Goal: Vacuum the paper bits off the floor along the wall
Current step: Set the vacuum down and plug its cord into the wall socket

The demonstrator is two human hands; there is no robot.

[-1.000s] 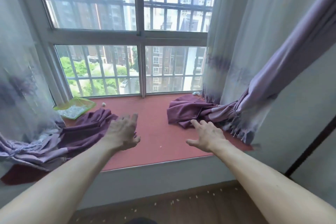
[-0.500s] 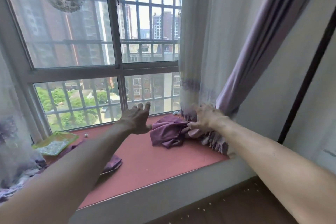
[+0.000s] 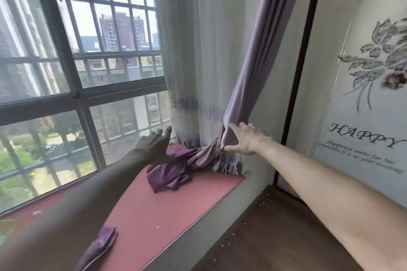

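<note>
**Both hands are held out to the curtain at the window seat; the paper bits lie on the floor below.**

The paper bits are strewn on the dark wooden floor, in a loose band whose long axis follows the foot of the low wall under the window seat, running from the lower middle up and right toward the corner. The right hand is set against the gathered purple curtain, its grip spread, with the forefinger over the bunch and the thumb under it. The left hand is held just above the curtain's heaped end on the seat, its grip also spread, fingers straight and pointed toward the sheer curtain; contact cannot be told.
</note>
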